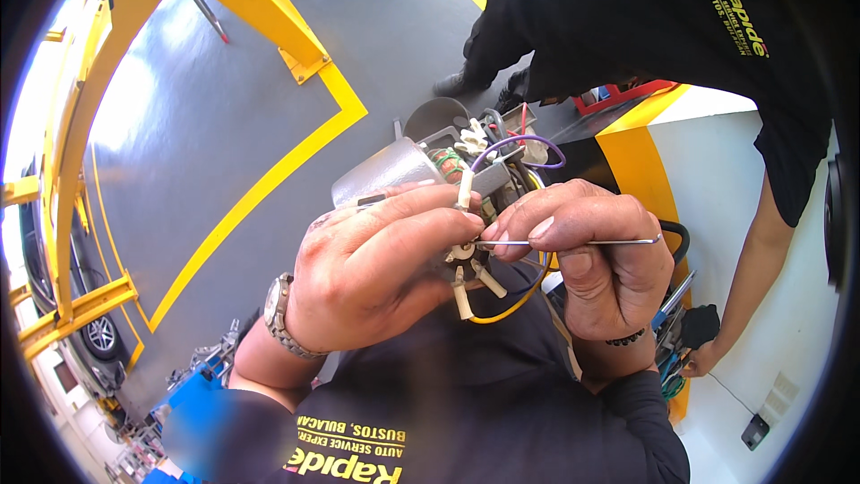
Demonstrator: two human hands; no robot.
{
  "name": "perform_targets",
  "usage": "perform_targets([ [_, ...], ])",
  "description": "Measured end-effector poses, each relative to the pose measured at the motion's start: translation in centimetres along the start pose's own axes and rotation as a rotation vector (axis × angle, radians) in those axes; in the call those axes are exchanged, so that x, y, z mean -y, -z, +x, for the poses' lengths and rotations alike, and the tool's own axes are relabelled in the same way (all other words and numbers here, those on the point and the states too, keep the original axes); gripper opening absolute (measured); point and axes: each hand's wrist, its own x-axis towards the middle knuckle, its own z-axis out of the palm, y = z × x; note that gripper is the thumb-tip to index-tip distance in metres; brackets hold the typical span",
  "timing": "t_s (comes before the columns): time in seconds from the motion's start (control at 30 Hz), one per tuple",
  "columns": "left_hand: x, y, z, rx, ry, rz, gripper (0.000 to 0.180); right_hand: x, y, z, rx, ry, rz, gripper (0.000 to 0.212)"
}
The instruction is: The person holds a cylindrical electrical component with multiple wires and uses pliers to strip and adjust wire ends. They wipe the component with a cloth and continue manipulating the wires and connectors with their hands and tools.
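My left hand [372,264], with a metal watch [278,309] on its wrist, is closed around a small round part [461,255] that has several cream-coloured prongs standing out from it. Between the fingers and thumb of my right hand [600,255] is a thin metal rod [596,242]. Its left end reaches the face of the round part, close to my left fingertips; whether it enters an opening cannot be made out. A yellow wire [512,312] curves below the round part. Behind my hands sits a silver cylindrical housing [385,170] beside a bundle of parts with a purple wire [540,141].
A co-worker in a dark shirt [645,27] bends over at the right, one hand [703,358] low by some tools. A yellow steel frame [242,0] rises at the upper left. Yellow floor lines [260,206] cross the grey floor. A red crate [618,94] lies behind.
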Motion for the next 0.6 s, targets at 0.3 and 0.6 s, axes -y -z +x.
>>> perform_targets([
  [0.3,0.2,-0.2,-0.2,0.004,-0.02,0.001,0.038,-0.1,0.4,0.2,0.043,0.009,-0.027,0.008],
  [0.6,-0.1,0.1,0.0,0.005,-0.021,-0.054,0.042,1.4,0.0,1.0,0.119,0.161,-0.339,0.02],
])
